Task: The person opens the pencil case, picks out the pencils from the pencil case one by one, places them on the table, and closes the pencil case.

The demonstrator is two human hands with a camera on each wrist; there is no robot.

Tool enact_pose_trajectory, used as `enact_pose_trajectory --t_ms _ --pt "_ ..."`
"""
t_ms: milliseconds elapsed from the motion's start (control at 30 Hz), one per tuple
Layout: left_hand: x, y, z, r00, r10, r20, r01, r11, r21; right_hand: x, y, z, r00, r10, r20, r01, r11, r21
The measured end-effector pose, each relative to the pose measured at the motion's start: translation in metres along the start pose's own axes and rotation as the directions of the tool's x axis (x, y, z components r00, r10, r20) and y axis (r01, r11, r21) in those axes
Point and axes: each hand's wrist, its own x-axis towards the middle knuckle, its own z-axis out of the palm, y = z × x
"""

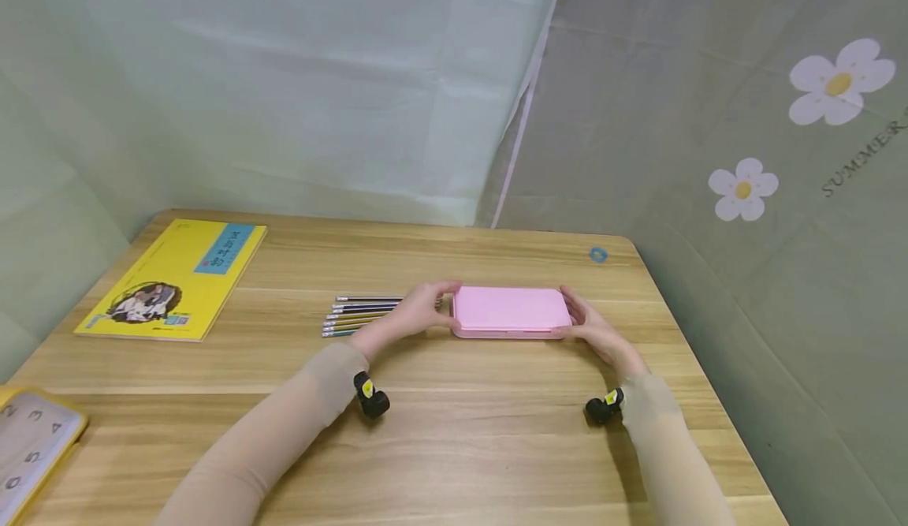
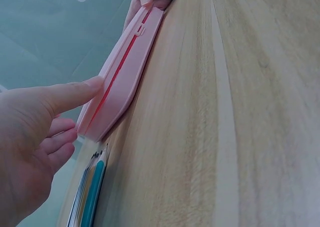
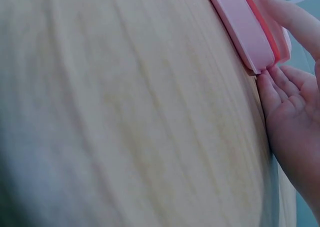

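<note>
Gripping a closed pink pencil case (image 1: pixel 507 311) at mid-table by both ends, left hand (image 1: pixel 418 311) and right hand (image 1: pixel 592 327), beside loose pencils (image 1: pixel 362 313); next, probably, prying up the lid.

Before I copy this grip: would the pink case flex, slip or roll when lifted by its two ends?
The pink case looks like rigid moulded plastic, so probably stiff. Flat and low, it shouldn't roll or tip. Its smooth shell may slip between the left hand and right hand.
</note>
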Motion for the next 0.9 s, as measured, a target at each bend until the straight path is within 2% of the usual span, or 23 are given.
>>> enact_pose_trajectory --t_ms 500,900 --pt "0.0017 -0.0022 0.0011 1.0 0.009 -0.003 -0.009 1.0 0.017 0.0001 -0.0028 0.0003 1.0 -0.017 0.02 0.017 0.999 -0.036" --pt "0.0006 0.0071 0.0 1.0 -0.013 0.028 0.011 0.997 0.072 -0.0006 -0.0049 0.0001 0.998 -0.036 0.046 0.039 0.997 -0.064"
